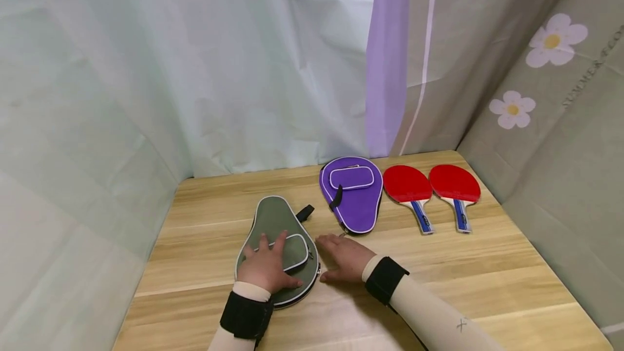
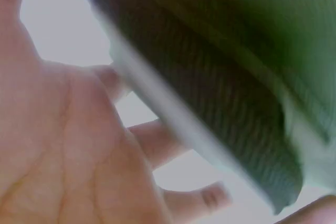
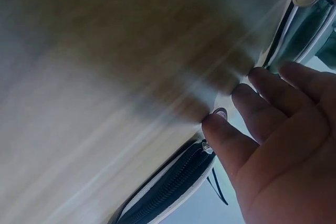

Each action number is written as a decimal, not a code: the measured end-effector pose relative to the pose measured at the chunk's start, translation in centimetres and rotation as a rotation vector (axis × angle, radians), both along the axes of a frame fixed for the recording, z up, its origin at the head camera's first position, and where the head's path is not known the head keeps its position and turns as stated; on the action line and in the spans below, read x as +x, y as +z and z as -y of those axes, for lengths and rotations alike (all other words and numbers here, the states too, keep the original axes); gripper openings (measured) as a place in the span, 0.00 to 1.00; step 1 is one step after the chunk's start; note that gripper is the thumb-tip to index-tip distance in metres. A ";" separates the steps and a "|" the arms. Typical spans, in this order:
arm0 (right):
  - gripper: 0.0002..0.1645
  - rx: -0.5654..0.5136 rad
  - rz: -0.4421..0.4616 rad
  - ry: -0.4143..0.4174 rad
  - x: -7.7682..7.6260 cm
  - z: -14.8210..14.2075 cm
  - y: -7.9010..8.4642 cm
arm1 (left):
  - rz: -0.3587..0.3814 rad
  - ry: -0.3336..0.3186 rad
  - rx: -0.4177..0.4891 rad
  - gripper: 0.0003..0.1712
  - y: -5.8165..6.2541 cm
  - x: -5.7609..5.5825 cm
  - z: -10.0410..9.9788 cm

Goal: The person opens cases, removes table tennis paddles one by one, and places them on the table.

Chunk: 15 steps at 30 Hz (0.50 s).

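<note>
A grey-green table tennis bat case [image 1: 274, 215] with white piping lies flat on the table, narrow end away from me. My left hand [image 1: 267, 267] rests on it with spread fingers, across its small zipped pocket [image 1: 296, 251]. In the left wrist view the palm [image 2: 68, 145] is beside the raised pocket edge [image 2: 210, 114], which is blurred. Just right of the case, my right hand [image 1: 343, 258] lies low over the table, fingers extended and fingertips close to the case's zipped edge. In the right wrist view nothing shows in its fingers [image 3: 262, 114].
A purple bat case [image 1: 358, 207] with a black strap lies behind my right hand. To its right are two red bats [image 1: 407, 183] [image 1: 454, 182] with blue handles, side by side. Curtains hang behind and beside the wooden table [image 1: 205, 232].
</note>
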State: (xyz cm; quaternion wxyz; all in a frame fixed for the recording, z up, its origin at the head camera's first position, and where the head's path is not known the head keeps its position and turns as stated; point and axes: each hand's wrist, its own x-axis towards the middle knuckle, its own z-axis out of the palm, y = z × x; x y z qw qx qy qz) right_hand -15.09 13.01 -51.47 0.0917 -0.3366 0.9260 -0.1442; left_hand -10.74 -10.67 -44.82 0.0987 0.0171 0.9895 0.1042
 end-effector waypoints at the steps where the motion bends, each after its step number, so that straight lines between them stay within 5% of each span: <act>1: 0.50 0.002 -0.003 0.006 0.0 0.0 0.0 | 0.005 -0.008 0.011 0.71 0.2 0.0 0.2; 3: 0.45 0.004 -0.012 0.020 -0.1 0.0 0.0 | 0.006 -0.046 0.034 0.66 0.7 -0.1 0.8; 10: 0.37 0.020 -0.026 0.023 0.0 0.3 0.2 | 0.023 -0.332 0.207 0.49 0.8 -1.4 2.6; 15: 0.30 0.023 -0.053 0.012 0.1 0.5 0.5 | 0.080 -0.327 0.235 0.47 0.4 -1.9 2.5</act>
